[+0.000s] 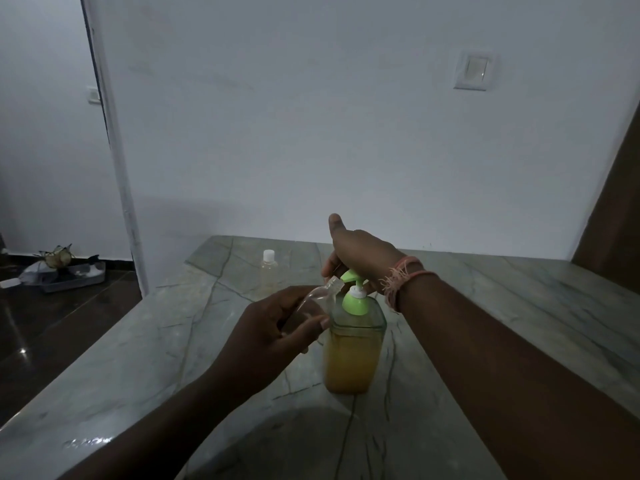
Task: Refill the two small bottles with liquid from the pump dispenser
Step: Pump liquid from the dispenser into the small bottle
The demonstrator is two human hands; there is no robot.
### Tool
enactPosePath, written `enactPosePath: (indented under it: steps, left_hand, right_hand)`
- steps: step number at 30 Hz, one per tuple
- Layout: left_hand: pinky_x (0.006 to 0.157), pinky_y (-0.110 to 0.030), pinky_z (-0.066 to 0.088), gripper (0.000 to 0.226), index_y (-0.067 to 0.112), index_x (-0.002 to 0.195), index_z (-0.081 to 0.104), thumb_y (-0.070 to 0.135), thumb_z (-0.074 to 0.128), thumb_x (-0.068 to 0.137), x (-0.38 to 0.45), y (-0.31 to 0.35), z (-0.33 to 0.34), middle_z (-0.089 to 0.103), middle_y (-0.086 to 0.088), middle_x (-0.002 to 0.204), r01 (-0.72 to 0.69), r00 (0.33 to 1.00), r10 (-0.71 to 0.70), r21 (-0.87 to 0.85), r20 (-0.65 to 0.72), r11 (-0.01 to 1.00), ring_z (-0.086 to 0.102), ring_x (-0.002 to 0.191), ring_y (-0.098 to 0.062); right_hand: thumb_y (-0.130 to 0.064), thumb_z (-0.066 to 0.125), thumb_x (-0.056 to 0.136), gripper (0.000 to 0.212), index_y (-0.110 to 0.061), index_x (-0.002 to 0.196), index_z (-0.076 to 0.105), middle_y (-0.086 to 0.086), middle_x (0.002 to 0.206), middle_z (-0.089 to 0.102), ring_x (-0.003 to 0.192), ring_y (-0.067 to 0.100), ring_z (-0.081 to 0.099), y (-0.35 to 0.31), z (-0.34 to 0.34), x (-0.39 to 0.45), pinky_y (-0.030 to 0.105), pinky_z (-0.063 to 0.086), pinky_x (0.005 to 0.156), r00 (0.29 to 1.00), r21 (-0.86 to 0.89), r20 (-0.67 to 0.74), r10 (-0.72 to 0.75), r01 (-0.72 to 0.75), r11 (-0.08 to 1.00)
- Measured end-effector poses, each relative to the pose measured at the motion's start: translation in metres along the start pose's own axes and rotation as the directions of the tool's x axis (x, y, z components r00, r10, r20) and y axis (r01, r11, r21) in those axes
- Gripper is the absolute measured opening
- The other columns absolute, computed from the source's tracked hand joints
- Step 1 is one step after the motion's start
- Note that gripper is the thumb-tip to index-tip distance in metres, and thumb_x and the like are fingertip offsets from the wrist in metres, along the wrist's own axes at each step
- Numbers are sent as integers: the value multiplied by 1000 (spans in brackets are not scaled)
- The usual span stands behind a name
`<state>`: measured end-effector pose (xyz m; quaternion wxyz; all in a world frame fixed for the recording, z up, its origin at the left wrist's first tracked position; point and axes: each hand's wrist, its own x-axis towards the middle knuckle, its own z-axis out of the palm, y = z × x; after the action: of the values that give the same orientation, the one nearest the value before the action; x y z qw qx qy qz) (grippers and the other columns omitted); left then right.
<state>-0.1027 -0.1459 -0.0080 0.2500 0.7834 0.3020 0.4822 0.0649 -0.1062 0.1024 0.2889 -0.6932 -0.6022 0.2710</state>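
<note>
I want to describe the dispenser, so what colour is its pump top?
Light green with a white collar, on the pump dispenser; it shows in the head view.

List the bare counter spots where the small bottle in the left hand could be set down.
Bare counter runs right of the pump dispenser to the brown panel, and left of it to the counter edge. A strip lies between the dispenser and the capped bottle. Crowded: around the pump head, where the left hand, its open bottle and the right hand meet.
</note>
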Motion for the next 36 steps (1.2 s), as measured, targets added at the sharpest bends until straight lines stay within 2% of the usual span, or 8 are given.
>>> enactPosePath:
  steps: [4, 10, 17, 20, 22, 27, 33, 36]
  left_hand:
    - [56, -20, 56, 46, 23, 126, 65, 48, 67, 87, 3, -2, 0, 72, 18, 92, 6, 1000, -5, -29, 7, 1000, 72, 72, -12]
    - [54, -20, 55, 38, 38, 121, 62, 53, 64, 86, 5, -4, 4, 71, 18, 93, -13, 1000, 12, -62, -16, 998, 71, 70, -14]
    - [54, -23, 55, 33, 41, 118, 66, 48, 67, 86, 4, -11, 15, 73, 5, 88, -3, 999, -8, -224, -46, 975, 70, 69, -16]
    - [55, -22, 53, 28, 38, 114, 71, 40, 63, 88, 4, -13, 15, 71, -7, 83, 15, 998, -35, -375, -48, 927, 65, 64, -15]
    - [55, -23, 50, 29, 25, 114, 73, 35, 58, 91, 5, -16, 14, 68, -15, 83, 27, 999, -41, -474, -20, 880, 61, 63, -21]
    - [52, -24, 45, 33, 21, 114, 73, 32, 53, 91, 5, -18, 17, 67, -14, 88, 74, 997, -67, -566, 33, 821, 56, 63, -19]
    - [55, -24, 48, 31, 18, 115, 72, 28, 55, 92, 5, -17, 16, 69, -7, 94, 98, 995, -88, -588, 45, 803, 59, 68, -18]
    - [60, -26, 51, 36, 13, 114, 72, 34, 59, 87, 4, -17, 15, 70, -10, 97, 102, 994, -105, -595, 30, 797, 61, 70, -20]
  right_hand:
    - [-63, 8, 95, 89, -4, 88, 75, 7, 83, 69, 63, 17, 57, -4, -1, -5, 32, 46, 66, 1000, -46, -5, 6, -6, 999]
    - [-56, 7, 99, 84, -4, 94, 73, 3, 77, 61, 59, 13, 50, -8, 1, -6, 25, 37, 55, 1000, -138, -9, -27, 25, 990]
    - [-48, 8, 101, 73, -9, 110, 68, 9, 99, 63, 72, 12, 53, -3, 3, 0, 25, 32, 59, 996, -205, -37, -85, 76, 976]
    - [-34, 10, 103, 54, -20, 142, 43, 14, 118, 59, 96, 26, 56, 2, 7, 5, 31, 37, 75, 995, -210, -39, -87, 77, 975]
    - [-26, 12, 103, 50, -21, 149, 30, 18, 127, 55, 106, 31, 54, 6, 11, 5, 35, 38, 83, 997, -151, -61, -56, 46, 987]
    - [-36, 9, 103, 54, -20, 144, 41, 13, 123, 59, 96, 25, 56, 5, 11, 1, 33, 37, 76, 998, -249, 2, -56, 55, 967]
    - [-56, 9, 99, 79, -5, 106, 69, 7, 85, 57, 74, 20, 52, -6, 3, -4, 29, 37, 74, 993, -280, 104, 48, -17, 960]
    - [-54, 10, 100, 73, -8, 122, 62, 11, 108, 58, 98, 26, 53, -5, 4, 0, 35, 37, 95, 998, -322, 62, 27, -5, 947]
